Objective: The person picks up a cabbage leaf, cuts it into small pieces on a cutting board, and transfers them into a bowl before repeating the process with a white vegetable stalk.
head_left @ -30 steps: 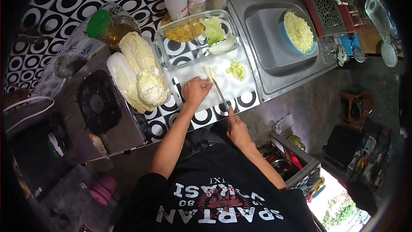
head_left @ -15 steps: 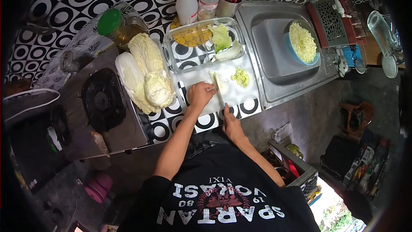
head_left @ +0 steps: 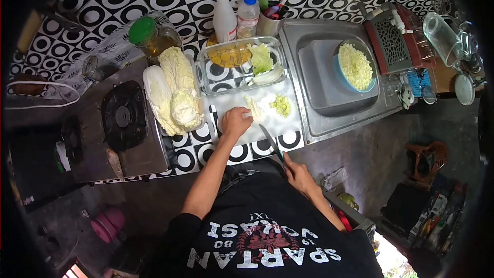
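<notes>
My right hand [head_left: 299, 176] is closed round the handle of a knife [head_left: 270, 140], whose blade points up and left over the front edge of the white cutting board [head_left: 261, 133]. On the board, my left hand [head_left: 236, 122] has its fingers closed at a pale piece of cabbage [head_left: 252, 107]. Chopped green-yellow pieces [head_left: 281, 105] lie to the right of it. Behind the board, a glass dish [head_left: 206, 88] holds a leaf [head_left: 261, 59] and a white stalk piece [head_left: 268, 75].
Whole cabbages [head_left: 174, 92] lie at the left beside the stove [head_left: 123, 118]. A blue bowl [head_left: 341, 73] of chopped cabbage stands in the metal sink [head_left: 319, 123]. Bottles [head_left: 248, 18] and a utensil holder [head_left: 269, 24] stand at the back.
My right hand and the knife have moved down and right, away from the cabbage piece. My left hand has shifted slightly left and down. The camera view has shifted a little.
</notes>
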A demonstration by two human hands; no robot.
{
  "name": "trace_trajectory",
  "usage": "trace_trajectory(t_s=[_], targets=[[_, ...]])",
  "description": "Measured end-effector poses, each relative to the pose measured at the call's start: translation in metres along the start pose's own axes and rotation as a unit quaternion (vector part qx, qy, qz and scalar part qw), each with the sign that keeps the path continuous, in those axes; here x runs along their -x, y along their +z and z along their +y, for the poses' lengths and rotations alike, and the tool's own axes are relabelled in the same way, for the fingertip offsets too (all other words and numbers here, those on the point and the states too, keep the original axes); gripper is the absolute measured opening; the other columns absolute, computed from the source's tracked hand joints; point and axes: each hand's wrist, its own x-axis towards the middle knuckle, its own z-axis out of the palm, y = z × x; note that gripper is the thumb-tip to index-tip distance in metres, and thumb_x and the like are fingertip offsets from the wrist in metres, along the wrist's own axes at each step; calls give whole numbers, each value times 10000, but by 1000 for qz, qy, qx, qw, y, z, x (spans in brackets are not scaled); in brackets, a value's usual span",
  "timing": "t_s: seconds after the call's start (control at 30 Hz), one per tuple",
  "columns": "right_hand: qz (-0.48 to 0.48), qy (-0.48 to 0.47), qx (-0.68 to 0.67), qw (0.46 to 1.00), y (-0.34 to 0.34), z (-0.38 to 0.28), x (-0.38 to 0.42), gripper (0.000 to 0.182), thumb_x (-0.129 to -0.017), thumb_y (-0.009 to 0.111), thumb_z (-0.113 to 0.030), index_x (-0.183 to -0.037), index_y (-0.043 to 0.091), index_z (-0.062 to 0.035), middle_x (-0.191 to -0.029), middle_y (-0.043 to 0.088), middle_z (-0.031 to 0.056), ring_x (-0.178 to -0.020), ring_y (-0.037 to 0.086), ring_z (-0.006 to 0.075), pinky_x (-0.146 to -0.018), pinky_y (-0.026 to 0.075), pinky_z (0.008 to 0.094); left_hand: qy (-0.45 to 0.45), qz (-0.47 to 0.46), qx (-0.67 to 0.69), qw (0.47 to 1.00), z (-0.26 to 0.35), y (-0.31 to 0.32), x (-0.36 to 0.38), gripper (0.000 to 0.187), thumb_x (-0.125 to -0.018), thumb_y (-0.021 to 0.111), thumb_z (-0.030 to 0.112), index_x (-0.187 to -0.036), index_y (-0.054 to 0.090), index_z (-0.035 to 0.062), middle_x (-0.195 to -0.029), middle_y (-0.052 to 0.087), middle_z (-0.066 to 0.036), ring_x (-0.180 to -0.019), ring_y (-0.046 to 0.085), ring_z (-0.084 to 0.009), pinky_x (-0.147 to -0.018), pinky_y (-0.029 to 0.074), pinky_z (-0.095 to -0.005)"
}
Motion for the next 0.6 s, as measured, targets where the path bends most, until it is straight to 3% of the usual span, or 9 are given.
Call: trace_trajectory(t_s=[0.07, 0.17, 0.3, 0.33, 0.37, 0.4, 0.5, 0.57, 0.6], targets=[[10, 33, -33, 999, -10, -2, 7, 523, -825, 524, -22, -1330, 389, -14, -748, 585, 244, -705, 602, 380, -662, 469, 366, -13, -8, 11, 1000, 8, 2, 2, 368, -665, 748, 324, -951, 667, 106, -840, 663, -95, -820, 631, -293, -734, 498, -393], [45, 93, -63, 993, -10, 17, 7, 496, -857, 506, -54, -1338, 387, -39, -745, 585, 244, -708, 608, 371, -663, 466, 351, -37, 42, -8, 998, 26, 8, 10, 494, -662, 748, 321, -1049, 588, 60, -883, 644, -151, -866, 616, -331, -766, 491, -409], [47, 81, -61, 994, -11, 26, -4, 477, -871, 497, -74, -1336, 397, -53, -741, 586, 243, -706, 614, 364, -664, 463, 345, 2, 96, -45, 994, 30, 28, 7, 520, -704, 714, 297, -1107, 524, 29, -983, 608, -202, -933, 587, -361, -801, 476, -420], [51, 49, -41, 997, -10, 29, -6, 475, -884, 501, -84, -1347, 392, -76, -706, 598, 196, -659, 617, 281, -645, 471, 322, 11, 93, -40, 995, 29, 31, 6, 527, -713, 707, 308, -1121, 521, 33, -997, 605, -203, -944, 581, -362, -808, 469, -422], [56, 17, -22, 998, -10, 31, -9, 475, -898, 504, -93, -1359, 388, -99, -671, 611, 150, -612, 620, 199, -626, 478, 299, 21, 95, -52, 994, 28, 35, 6, 461, -737, 648, 215, -1136, 511, 29, -989, 607, -201, -932, 583, -363, -811, 470, -432], [56, 12, -23, 998, -12, 31, -11, 475, -898, 504, -93, -1359, 388, -99, -671, 611, 150, -612, 620, 199, -626, 478, 299, 21, 99, -53, 993, 28, 34, 7, 461, -737, 648, 215, -1136, 511, 29, -989, 607, -201, -932, 583, -363, -811, 470, -432], [50, 12, -27, 998, -16, 31, -18, 463, -899, 506, -99, -1350, 401, -92, -674, 616, 145, -619, 631, 199, -626, 482, 298, 27, 102, -51, 993, 22, 23, 5, 432, -714, 594, 131, -1128, 527, 29, -967, 612, -202, -904, 592, -364, -806, 473, -435], [56, 41, -56, 996, -17, 33, -20, 470, -873, 503, -86, -1335, 412, -74, -705, 590, 220, -681, 614, 358, -664, 466, 362, 32, 93, -91, 991, 13, 7, 0, 396, -701, 523, 47, -1094, 552, 4, -979, 603, -230, -892, 599, -377, -809, 487, -425], [57, 41, -58, 996, -18, 31, -21, 470, -873, 503, -86, -1335, 412, -74, -705, 590, 220, -681, 614, 358, -664, 466, 362, 34, 111, -106, 988, 9, -2, -3, 343, -704, 531, 63, -1037, 592, 6, -964, 607, -228, -874, 603, -378, -810, 490, -418]])
